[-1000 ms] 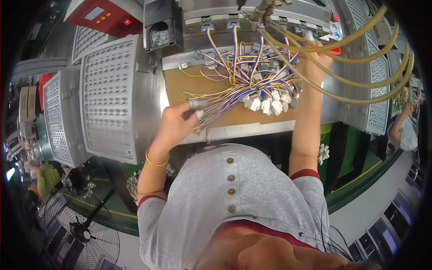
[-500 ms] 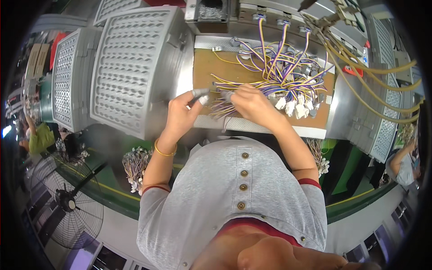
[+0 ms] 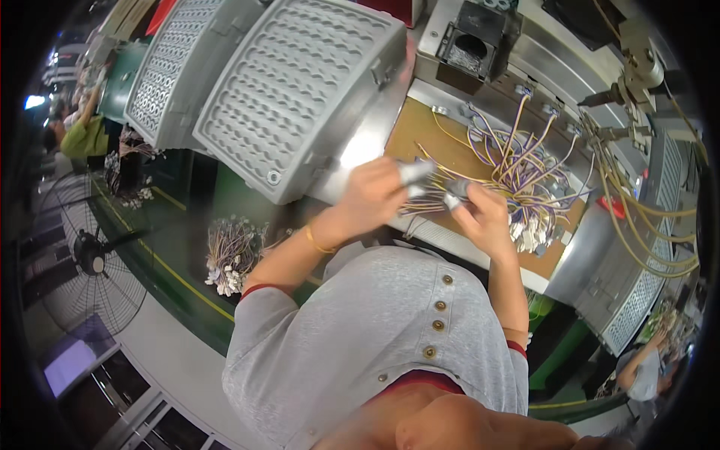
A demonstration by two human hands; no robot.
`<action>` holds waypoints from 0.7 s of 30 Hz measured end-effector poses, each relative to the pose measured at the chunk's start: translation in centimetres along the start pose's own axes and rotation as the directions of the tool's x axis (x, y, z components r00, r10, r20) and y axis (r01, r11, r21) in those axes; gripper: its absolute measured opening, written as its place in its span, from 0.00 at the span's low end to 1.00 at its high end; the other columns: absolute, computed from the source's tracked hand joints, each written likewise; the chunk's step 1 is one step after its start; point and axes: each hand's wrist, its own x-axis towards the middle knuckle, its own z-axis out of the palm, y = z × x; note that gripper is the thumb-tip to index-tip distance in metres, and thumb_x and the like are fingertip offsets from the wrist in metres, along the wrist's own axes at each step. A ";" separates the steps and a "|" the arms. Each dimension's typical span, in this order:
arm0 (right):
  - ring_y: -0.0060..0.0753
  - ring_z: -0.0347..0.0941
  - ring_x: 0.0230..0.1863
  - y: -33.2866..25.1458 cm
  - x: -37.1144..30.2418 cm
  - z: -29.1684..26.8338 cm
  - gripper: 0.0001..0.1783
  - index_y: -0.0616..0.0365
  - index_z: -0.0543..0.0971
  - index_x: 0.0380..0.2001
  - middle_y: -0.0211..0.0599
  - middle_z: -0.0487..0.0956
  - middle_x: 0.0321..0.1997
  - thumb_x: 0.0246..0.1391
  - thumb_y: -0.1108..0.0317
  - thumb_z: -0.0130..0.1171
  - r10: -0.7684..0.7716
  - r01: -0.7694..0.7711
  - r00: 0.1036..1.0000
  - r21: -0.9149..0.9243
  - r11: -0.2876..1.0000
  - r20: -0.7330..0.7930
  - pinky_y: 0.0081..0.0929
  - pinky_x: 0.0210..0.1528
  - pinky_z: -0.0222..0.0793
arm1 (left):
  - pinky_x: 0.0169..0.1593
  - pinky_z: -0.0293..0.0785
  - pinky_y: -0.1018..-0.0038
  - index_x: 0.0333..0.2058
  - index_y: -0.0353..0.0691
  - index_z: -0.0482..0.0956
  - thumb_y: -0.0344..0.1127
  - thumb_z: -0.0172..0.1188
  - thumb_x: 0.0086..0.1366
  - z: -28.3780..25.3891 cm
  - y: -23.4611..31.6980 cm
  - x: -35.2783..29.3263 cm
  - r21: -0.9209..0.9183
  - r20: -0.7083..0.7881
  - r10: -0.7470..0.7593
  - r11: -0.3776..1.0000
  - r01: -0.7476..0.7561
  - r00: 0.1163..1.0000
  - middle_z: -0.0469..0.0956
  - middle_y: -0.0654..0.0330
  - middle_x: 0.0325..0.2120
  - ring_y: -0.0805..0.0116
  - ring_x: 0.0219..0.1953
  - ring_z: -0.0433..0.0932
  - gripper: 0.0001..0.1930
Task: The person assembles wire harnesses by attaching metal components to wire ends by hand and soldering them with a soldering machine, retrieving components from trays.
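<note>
A bundle of purple, yellow and white wires (image 3: pixel 517 176) with white plug connectors (image 3: pixel 532 234) lies on the brown work board (image 3: pixel 420 127). My left hand (image 3: pixel 375 193), with pale covers on its fingertips, is curled at the loose wire ends and somewhat blurred. Whatever sits between its fingers is hidden. My right hand (image 3: pixel 486 217), also with covered fingertips, pinches wires close beside it, thumb and forefinger together. The two hands' fingertips are a short gap apart, over the near part of the board.
Grey trays with rows of moulded pockets (image 3: pixel 292 90) stand at the left. Metal fixtures with hanging yellowish tubes (image 3: pixel 630 180) are at the right. A black box (image 3: pixel 472 49) sits at the back. A wire bundle (image 3: pixel 232 251) hangs low left, near a fan (image 3: pixel 91 255).
The view has turned, so the bench now appears tilted and farther right. My left hand has gone from spread thumb and finger to curled fingers at the wire ends.
</note>
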 end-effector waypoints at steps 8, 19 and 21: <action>0.16 0.66 0.23 -0.3 -0.5 -1.5 0.05 0.68 0.74 0.26 0.29 0.73 0.23 0.42 0.81 0.52 0.216 -0.186 0.973 0.295 0.937 -0.074 0.14 0.25 0.62 | 0.43 0.64 0.67 0.35 0.38 0.77 0.35 0.60 0.48 -9.3 -7.4 -10.9 0.685 -0.457 -0.239 0.520 0.510 0.857 0.74 0.53 0.34 0.53 0.39 0.69 0.14; 0.13 0.64 0.20 -0.8 0.1 -1.3 0.06 0.66 0.75 0.28 0.27 0.72 0.19 0.43 0.78 0.54 0.181 -0.129 0.960 0.236 0.963 -0.212 0.12 0.21 0.60 | 0.31 0.72 0.79 0.45 0.32 0.69 0.26 0.53 0.56 -6.9 -3.1 -4.0 -0.386 -0.353 -0.596 0.795 0.469 0.721 0.76 0.56 0.34 0.69 0.31 0.76 0.17; 0.13 0.65 0.19 -1.2 0.6 -1.3 0.06 0.66 0.75 0.29 0.27 0.73 0.19 0.44 0.78 0.53 0.100 -0.065 0.976 0.181 0.981 -0.192 0.12 0.21 0.60 | 0.30 0.73 0.79 0.46 0.32 0.68 0.24 0.51 0.56 -3.7 -1.2 -1.2 -0.737 -0.079 -0.608 0.569 0.364 0.790 0.75 0.54 0.36 0.67 0.31 0.76 0.17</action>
